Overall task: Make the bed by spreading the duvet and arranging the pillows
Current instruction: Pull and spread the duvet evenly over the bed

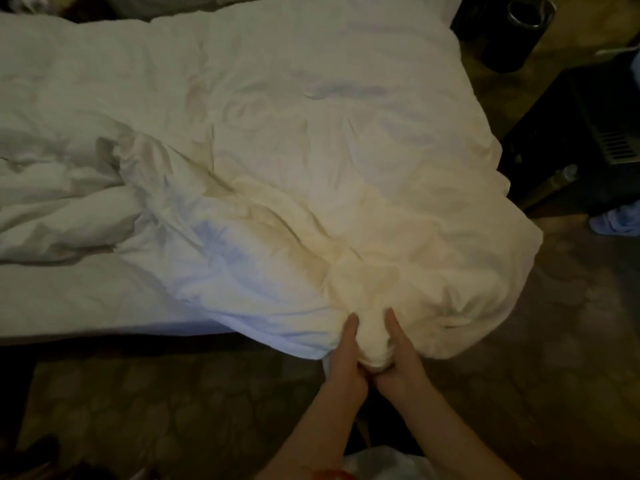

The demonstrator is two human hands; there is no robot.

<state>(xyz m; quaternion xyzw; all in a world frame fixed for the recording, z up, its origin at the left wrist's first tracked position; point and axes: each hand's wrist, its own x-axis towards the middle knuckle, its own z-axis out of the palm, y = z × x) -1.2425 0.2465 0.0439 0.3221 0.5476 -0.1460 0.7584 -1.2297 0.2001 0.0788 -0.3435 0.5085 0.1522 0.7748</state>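
Where the white duvet (277,161) hangs over the near edge of the bed (86,317), both hands clutch one bunched fold of it, side by side and touching at the heel. The left hand (344,362) has its thumb laid up along the fabric and its fingers tucked under the fold, out of sight; the right hand (403,358) mirrors it, thumb on top, fingers buried in the cloth. The duvet covers most of the bed, crumpled into heavy ridges toward the left, smoother toward the far right corner. Its near right corner sags off the mattress over the patterned carpet (156,403). The room is dim, and the bed's far edge is cut off at the top. A dark cylindrical bin (519,29) stands on the floor beyond the right corner, and dark furniture (588,133) sits just beside the bed's right side, leaving a narrow strip of floor. The carpet near the person lies open.
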